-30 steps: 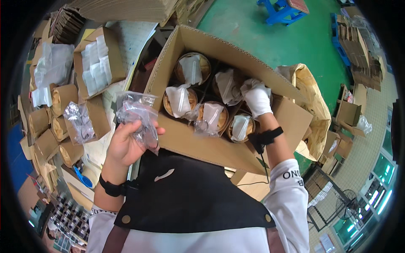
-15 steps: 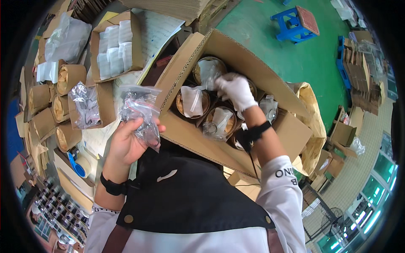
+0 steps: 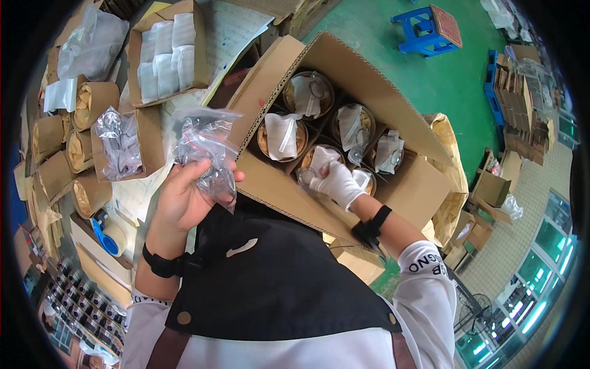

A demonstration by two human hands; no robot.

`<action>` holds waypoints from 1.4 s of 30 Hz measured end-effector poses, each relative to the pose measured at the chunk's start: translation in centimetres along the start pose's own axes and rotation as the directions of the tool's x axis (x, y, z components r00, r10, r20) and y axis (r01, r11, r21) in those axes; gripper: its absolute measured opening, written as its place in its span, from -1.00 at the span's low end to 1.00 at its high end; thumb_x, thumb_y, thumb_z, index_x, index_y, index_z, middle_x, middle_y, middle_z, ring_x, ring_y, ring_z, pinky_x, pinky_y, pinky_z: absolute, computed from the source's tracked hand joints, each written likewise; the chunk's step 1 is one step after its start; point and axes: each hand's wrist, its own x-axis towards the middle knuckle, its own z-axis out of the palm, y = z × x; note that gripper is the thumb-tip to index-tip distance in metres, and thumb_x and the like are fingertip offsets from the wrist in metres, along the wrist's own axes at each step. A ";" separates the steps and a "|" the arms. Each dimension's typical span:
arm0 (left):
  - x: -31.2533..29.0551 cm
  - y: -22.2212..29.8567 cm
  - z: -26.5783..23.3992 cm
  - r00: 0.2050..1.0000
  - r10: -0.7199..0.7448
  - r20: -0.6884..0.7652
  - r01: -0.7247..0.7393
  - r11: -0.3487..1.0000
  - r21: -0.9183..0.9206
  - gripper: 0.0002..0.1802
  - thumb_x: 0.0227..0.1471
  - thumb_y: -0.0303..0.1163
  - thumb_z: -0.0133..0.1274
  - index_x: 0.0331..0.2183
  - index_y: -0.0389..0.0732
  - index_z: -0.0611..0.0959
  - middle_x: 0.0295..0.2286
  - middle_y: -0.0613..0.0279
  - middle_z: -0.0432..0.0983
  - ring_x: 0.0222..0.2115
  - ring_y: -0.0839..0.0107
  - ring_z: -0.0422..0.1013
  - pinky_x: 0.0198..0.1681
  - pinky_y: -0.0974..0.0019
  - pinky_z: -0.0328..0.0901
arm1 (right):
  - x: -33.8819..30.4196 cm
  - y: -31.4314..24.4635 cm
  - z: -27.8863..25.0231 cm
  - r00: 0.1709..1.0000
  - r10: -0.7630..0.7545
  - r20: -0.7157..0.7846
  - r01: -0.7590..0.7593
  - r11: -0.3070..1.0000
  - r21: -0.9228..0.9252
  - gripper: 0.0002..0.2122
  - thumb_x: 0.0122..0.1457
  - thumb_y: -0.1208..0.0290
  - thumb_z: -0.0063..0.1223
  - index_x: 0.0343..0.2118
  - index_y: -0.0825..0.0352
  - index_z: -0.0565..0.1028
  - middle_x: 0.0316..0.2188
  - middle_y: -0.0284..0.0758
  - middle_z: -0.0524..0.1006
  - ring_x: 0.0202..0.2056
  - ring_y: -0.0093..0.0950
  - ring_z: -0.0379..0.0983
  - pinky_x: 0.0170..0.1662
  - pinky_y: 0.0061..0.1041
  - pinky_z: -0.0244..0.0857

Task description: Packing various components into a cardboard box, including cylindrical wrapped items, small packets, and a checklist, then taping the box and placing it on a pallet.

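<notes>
Clear zip bags point(image 3: 206, 154) with dark small parts inside are gripped between the thumb and fingers of my left hand point(image 3: 187, 194), left of the open carton point(image 3: 424, 190). My right hand point(image 3: 338, 186), in a white glove, reaches into the carton at the near middle round tube. Its fingers curl down onto a white wrapped packet point(image 3: 322, 158) and a clear bag there; what they pinch is hidden. Around it, other tubes in the divided carton hold white packets, such as the left one point(image 3: 281, 134), and clear bags with wire-like loops.
On the left table stand a box of white wrapped packets point(image 3: 165, 58), a small box of clear bags point(image 3: 120, 147), several brown paper-lined tubes point(image 3: 92, 194) and a tape roll point(image 3: 114, 238). A blue stool point(image 3: 424, 31) stands on the green floor beyond the carton.
My right hand has moved from the far tubes toward me, down to the near middle tube, uncovering the far ones. My left hand still holds the zip bags at nearly the same place.
</notes>
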 end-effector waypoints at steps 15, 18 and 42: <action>-1.3 -0.1 -0.9 0.998 0.017 -0.064 -0.014 0.999 0.045 -0.50 0.18 -0.38 -0.11 0.12 -0.31 0.22 -0.26 -0.06 0.49 -0.21 0.07 0.51 -0.44 0.12 0.53 | 6.2 -6.9 -1.5 0.996 -0.092 -0.004 0.087 0.926 0.366 -0.75 0.15 0.27 0.11 -0.35 0.41 0.53 -0.55 -0.17 0.57 -0.52 -0.32 0.53 -0.41 -0.40 0.40; -1.4 -0.3 -1.2 0.996 0.033 -0.082 -0.030 0.999 0.038 -0.50 0.18 -0.39 -0.11 0.11 -0.32 0.22 -0.26 -0.06 0.49 -0.22 0.08 0.52 -0.44 0.12 0.52 | 5.7 -7.7 -1.5 0.965 -0.177 -0.194 0.201 0.973 0.110 -0.74 0.12 0.26 0.13 -0.32 0.40 0.54 -0.52 -0.09 0.57 -0.48 -0.24 0.53 -0.36 -0.36 0.41; -1.4 0.1 -0.5 0.995 0.024 -0.102 -0.014 0.995 0.102 -0.50 0.17 -0.41 -0.12 0.10 -0.37 0.25 -0.29 -0.03 0.51 -0.25 0.08 0.52 -0.46 0.20 0.51 | -0.6 -6.6 -9.8 0.964 -0.219 -0.148 0.263 0.849 0.458 -0.94 0.06 0.58 0.11 -0.51 0.38 0.47 -0.57 -0.40 0.51 -0.54 -0.66 0.38 -0.47 -0.64 0.30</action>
